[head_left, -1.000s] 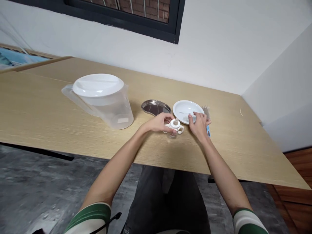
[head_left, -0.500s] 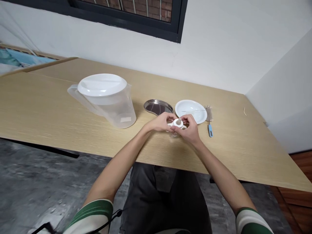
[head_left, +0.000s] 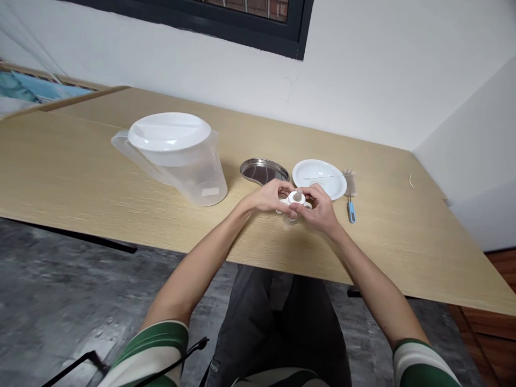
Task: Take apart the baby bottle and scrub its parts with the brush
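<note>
Both hands are closed around a baby bottle (head_left: 297, 198) with a white collar, a translucent nipple on top and white side handles. My left hand (head_left: 271, 196) grips it from the left, and my right hand (head_left: 321, 208) from the right, thumbs at the front of the collar. The clear bottle body below is mostly hidden by my fingers. Just behind my hands lie a kidney-shaped steel tray (head_left: 264, 171) and a white oval bowl (head_left: 319, 177). A thin wire or rod crosses the bowl. Right of the bowl is a bottle brush (head_left: 351, 208) with a blue handle.
A translucent pitcher (head_left: 193, 174) with a white lid stands left of my hands on the wooden table (head_left: 80, 177). A small pale curved strip (head_left: 411, 180) lies at the far right. A wall and a dark window frame (head_left: 242, 37) are behind the table.
The camera view has shifted slightly. Both hands stay on the bottle's collar, with the fingers slightly repositioned around it.
</note>
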`<state>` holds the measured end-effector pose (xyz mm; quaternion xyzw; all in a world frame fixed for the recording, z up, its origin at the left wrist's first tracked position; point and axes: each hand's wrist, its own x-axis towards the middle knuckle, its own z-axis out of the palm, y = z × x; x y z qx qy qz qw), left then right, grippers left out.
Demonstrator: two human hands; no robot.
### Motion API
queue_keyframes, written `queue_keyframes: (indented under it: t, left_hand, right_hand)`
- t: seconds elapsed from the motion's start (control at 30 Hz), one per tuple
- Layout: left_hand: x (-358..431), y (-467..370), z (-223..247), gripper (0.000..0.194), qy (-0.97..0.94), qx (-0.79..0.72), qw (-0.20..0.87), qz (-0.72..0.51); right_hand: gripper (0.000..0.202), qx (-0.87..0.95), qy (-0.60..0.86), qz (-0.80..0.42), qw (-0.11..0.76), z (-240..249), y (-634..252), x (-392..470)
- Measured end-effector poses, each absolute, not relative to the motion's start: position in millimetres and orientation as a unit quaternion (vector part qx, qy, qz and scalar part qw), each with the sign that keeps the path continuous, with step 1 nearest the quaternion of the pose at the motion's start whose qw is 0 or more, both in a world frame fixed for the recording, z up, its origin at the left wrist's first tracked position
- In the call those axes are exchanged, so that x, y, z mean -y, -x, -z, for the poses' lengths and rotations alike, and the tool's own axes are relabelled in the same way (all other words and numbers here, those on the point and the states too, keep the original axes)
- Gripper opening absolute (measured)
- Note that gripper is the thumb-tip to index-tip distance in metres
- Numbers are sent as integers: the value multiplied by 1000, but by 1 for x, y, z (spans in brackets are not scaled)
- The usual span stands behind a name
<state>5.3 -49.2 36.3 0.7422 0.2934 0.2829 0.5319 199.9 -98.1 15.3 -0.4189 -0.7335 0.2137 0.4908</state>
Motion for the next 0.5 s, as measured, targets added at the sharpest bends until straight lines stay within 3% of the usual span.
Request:
queue_keyframes:
  t: [0.17, 0.33, 0.5]
  left_hand:
    - [50, -5, -38, 49, -745, -298, 524, -285]
    - [49, -2, -38, 55, -761, -275, 519, -274]
    - [48, -1, -36, 49, -757, -288, 519, -272]
  right_hand:
    - [46, 747, 392, -253, 473, -16, -209, 100]
    - [74, 759, 357, -329, 435, -15, -216, 103]
    - [89, 746, 403, -249, 468, -10, -209, 100]
